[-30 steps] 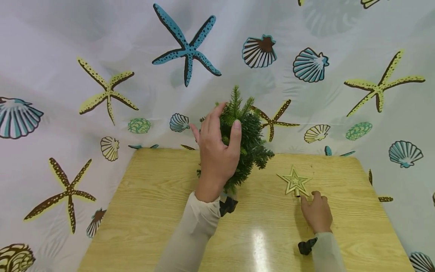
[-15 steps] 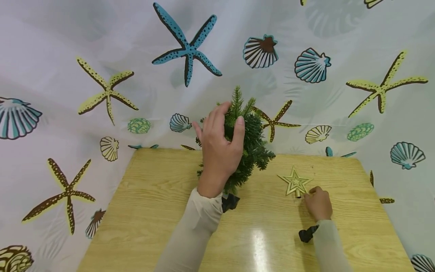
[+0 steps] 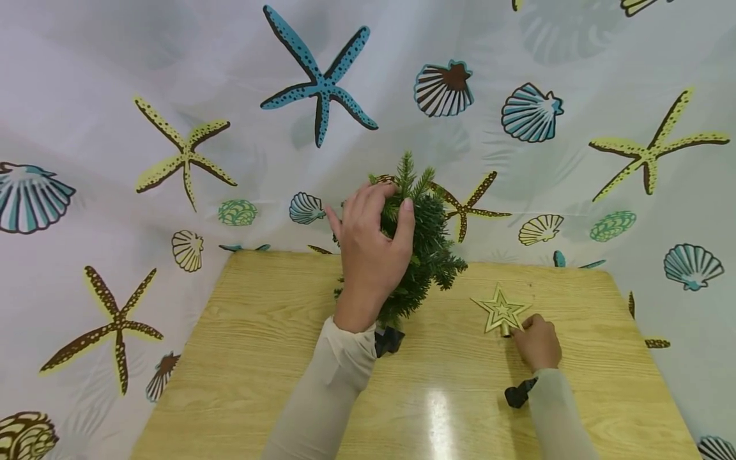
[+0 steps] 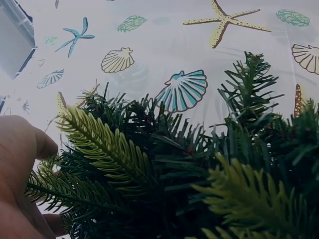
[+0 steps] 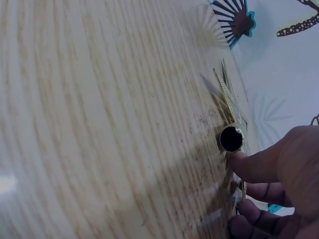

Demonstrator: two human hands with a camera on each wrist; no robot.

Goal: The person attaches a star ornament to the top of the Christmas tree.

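A small artificial Christmas tree with light green tips stands towards the back of the table. My left hand holds the tree's upper left side, its fingers bent over the branches. In the left wrist view, light-tipped branches lie against that hand, and part of the fingers is hidden behind them. A gold star tree topper lies on the table to the right of the tree. My right hand pinches its lower right point. The right wrist view shows the topper's hollow round socket beside the thumb.
Both hands work over a light wooden table. Behind it and along its sides hangs a white cloth printed with starfish and shells. A black strap piece sits at each wrist.
My right hand, at first with looser fingers beside the star, has moved up slightly and now pinches its lower point. The left hand stays at the tree, with its fingers a little more bent.
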